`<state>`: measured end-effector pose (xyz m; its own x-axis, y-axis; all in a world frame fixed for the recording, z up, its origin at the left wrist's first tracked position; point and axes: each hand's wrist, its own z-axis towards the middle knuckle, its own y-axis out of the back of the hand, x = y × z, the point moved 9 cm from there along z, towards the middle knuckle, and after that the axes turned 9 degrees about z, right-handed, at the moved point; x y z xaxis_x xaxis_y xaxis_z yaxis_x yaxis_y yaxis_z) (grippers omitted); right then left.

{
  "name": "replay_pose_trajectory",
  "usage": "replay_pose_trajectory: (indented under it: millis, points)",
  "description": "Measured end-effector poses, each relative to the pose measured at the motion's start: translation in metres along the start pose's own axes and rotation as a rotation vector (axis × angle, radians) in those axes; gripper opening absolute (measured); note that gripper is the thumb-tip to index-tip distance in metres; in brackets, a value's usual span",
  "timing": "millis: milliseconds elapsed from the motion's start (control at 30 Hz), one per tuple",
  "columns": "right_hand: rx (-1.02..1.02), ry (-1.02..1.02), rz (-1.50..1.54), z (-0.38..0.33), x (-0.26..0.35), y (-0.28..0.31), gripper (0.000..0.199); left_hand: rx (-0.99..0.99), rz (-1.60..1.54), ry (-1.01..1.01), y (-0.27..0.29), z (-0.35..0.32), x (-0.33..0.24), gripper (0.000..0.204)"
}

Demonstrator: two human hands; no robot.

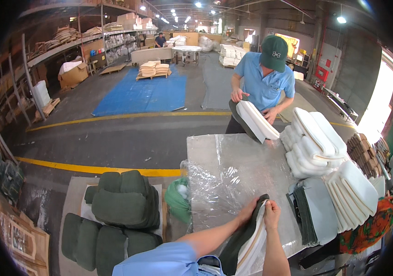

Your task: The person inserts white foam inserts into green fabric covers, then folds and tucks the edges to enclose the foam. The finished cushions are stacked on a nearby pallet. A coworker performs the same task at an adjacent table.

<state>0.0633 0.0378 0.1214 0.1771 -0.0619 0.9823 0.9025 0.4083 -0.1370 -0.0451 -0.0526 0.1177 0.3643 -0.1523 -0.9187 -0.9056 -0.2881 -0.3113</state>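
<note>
Near the table's front edge, my left hand (250, 209) grips the upper edge of a dark green cushion cover (240, 241). Closed beside it, my right hand (272, 214) pinches the same cover's end, next to a white foam pad (254, 248) that lies along the cover's open side. Cover and pad stand tilted on edge, their lower part running down toward my body. Across the table, a co-worker in a blue shirt holds another dark green cover (241, 120) with a white pad (257, 118) in it.
Clear plastic sheeting covers the table (224, 170). White foam pads (314, 140) are stacked at its right, with folded green covers (314, 209) and more pads (352, 195) nearer. Filled green cushions (127, 202) lie on the floor at left. A green bag (178, 200) stands by the table.
</note>
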Motion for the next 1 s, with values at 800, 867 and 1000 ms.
replay_pose_trajectory:
  millis: [800,867,1000]
  points:
    - [-0.711,-0.169,0.747,-0.237,-0.032,0.104,0.049,-0.313,-0.053,0.467,0.168,-0.266,0.097,0.072]
    - [-0.768,-0.242,0.501,-0.292,-0.043,0.124,0.05,-0.332,0.068,0.404,0.169,-0.255,0.087,0.071]
    - [-0.515,-0.325,-0.023,-0.319,-0.035,0.11,0.036,-0.411,0.3,0.37,0.185,-0.243,0.076,0.065]
